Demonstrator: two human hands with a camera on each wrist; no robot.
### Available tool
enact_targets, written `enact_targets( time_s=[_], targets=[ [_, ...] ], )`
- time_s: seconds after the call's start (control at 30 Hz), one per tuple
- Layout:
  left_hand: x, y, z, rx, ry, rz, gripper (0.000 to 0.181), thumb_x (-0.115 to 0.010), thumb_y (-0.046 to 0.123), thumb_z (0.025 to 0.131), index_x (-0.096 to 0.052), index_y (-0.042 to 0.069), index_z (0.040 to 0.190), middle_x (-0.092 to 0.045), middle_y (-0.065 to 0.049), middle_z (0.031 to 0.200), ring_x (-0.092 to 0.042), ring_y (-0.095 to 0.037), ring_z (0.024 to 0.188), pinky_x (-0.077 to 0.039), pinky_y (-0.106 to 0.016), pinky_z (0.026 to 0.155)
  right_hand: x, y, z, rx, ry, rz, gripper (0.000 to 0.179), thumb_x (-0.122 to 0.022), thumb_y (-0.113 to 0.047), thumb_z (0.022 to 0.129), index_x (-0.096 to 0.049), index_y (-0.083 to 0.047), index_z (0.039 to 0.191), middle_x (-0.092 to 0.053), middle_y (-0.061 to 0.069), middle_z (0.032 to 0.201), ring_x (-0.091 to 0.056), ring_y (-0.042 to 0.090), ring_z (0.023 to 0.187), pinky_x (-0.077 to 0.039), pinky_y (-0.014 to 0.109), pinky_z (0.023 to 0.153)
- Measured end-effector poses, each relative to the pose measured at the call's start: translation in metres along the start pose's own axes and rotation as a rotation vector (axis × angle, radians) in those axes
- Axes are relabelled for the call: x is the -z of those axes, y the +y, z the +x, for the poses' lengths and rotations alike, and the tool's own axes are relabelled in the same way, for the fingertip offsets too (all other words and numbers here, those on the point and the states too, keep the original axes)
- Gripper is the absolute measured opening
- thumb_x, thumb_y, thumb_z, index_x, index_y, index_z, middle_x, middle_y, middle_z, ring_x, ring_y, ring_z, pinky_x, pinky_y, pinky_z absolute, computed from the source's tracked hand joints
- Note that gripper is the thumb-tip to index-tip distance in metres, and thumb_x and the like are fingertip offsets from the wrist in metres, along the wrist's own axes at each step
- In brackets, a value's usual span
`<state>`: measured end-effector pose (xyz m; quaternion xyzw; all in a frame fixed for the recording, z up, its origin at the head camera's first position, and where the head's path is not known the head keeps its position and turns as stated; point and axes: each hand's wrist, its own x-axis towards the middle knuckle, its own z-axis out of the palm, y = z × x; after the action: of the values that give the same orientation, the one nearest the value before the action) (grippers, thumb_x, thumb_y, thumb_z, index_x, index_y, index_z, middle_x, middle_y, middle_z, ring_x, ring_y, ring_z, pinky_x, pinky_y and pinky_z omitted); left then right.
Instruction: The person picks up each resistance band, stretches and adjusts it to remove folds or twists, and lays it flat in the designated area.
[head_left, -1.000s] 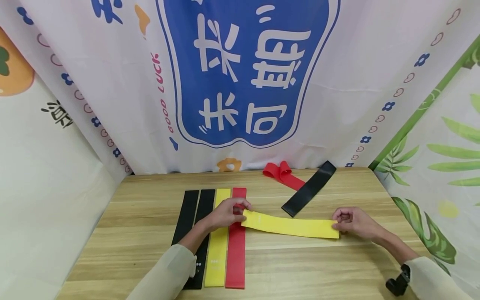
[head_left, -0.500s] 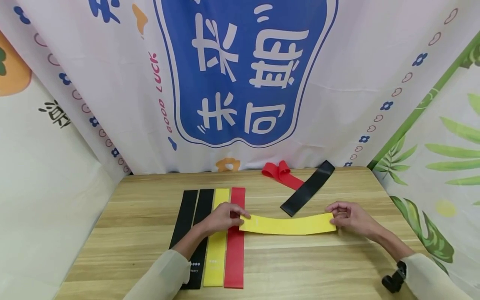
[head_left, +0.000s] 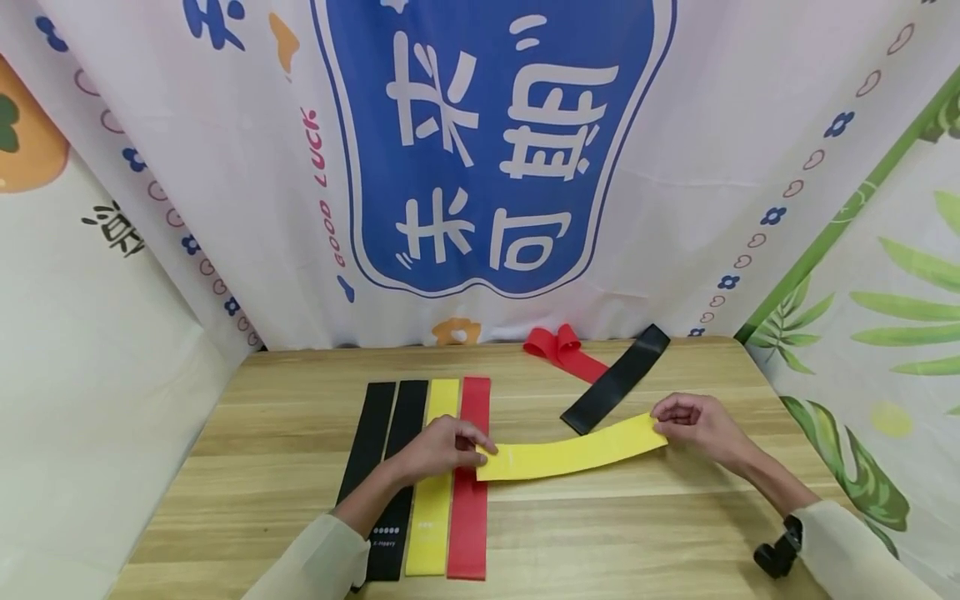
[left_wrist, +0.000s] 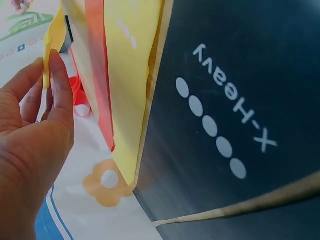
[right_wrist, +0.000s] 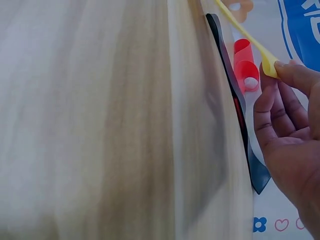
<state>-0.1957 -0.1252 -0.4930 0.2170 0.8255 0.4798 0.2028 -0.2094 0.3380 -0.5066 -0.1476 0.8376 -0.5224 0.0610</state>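
A yellow resistance band (head_left: 570, 452) is stretched loosely between both hands above the table, sagging slightly, its right end higher. My left hand (head_left: 442, 450) pinches its left end between thumb and fingers, over the flat red band (head_left: 469, 525). At the other end, my right hand (head_left: 697, 425) pinches a corner; the right wrist view shows thumb and forefinger on the yellow band (right_wrist: 269, 65). Left of the red band lie a flat yellow band (head_left: 429, 533) and two black bands side by side. One black band (left_wrist: 220, 115) reads "X-Heavy" in the left wrist view.
Toward the back of the wooden table (head_left: 600, 542), a loose black band (head_left: 618, 379) lies diagonally over the tail of a curled red band (head_left: 562, 348). A printed curtain (head_left: 697, 167) hangs behind the table's rear edge.
The right end of the held yellow band has risen and moved slightly left with my right hand. My left hand has come a little lower and left. The bands on the table stay put.
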Motion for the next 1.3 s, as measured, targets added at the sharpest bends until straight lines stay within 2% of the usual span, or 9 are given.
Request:
enact_targets(
  time_s=[0.13, 0.43, 0.7, 1.0, 1.3],
  targets=[
    [0.0, 0.003, -0.005, 0.012, -0.007, -0.017, 0.017, -0.08, 0.006, 0.094, -0.082, 0.009, 0.11, -0.076, -0.003, 0.102, -0.061, -0.018, 0.079, -0.049, -0.022, 0.067, 0.001, -0.002, 0.005, 0.0, -0.013, -0.019, 0.017, -0.079, -0.008, 0.095, -0.077, 0.001, 0.109, -0.076, 0.014, 0.104, -0.07, 0.011, 0.086, -0.06, 0.026, 0.072],
    [-0.005, 0.004, -0.014, 0.071, -0.057, -0.092, 0.023, -0.079, 0.004, 0.093, -0.079, 0.009, 0.116, -0.074, -0.003, 0.109, -0.067, -0.016, 0.079, -0.054, -0.022, 0.071, -0.002, -0.011, 0.018, -0.029, -0.013, -0.034, 0.03, -0.082, -0.011, 0.093, -0.074, 0.002, 0.119, -0.074, 0.018, 0.112, -0.067, 0.012, 0.091, -0.059, 0.023, 0.077],
    [-0.01, 0.003, -0.019, 0.036, -0.105, -0.062, 0.021, -0.08, 0.004, 0.093, -0.08, 0.012, 0.113, -0.075, -0.001, 0.112, -0.066, -0.016, 0.085, -0.055, -0.021, 0.074, -0.01, -0.012, 0.035, 0.03, -0.016, -0.034, 0.035, -0.082, -0.009, 0.092, -0.072, -0.001, 0.124, -0.072, 0.017, 0.12, -0.065, 0.016, 0.1, -0.057, 0.022, 0.084],
    [-0.016, 0.01, -0.027, 0.07, -0.067, -0.097, 0.016, -0.081, 0.008, 0.094, -0.08, 0.012, 0.109, -0.075, -0.001, 0.107, -0.067, -0.017, 0.081, -0.053, -0.022, 0.07, -0.018, -0.02, 0.053, 0.038, 0.028, -0.034, 0.033, -0.08, -0.007, 0.094, -0.074, -0.004, 0.126, -0.072, 0.017, 0.123, -0.065, 0.018, 0.103, -0.058, 0.022, 0.085],
    [-0.024, 0.008, -0.037, 0.075, -0.07, -0.113, 0.016, -0.08, 0.003, 0.093, -0.08, 0.01, 0.107, -0.074, -0.001, 0.097, -0.066, -0.015, 0.079, -0.053, -0.02, 0.07, -0.03, -0.026, 0.072, 0.061, 0.093, -0.055, 0.026, -0.08, -0.005, 0.094, -0.078, -0.004, 0.12, -0.074, 0.017, 0.118, -0.065, 0.017, 0.091, -0.058, 0.021, 0.075]
  ],
)
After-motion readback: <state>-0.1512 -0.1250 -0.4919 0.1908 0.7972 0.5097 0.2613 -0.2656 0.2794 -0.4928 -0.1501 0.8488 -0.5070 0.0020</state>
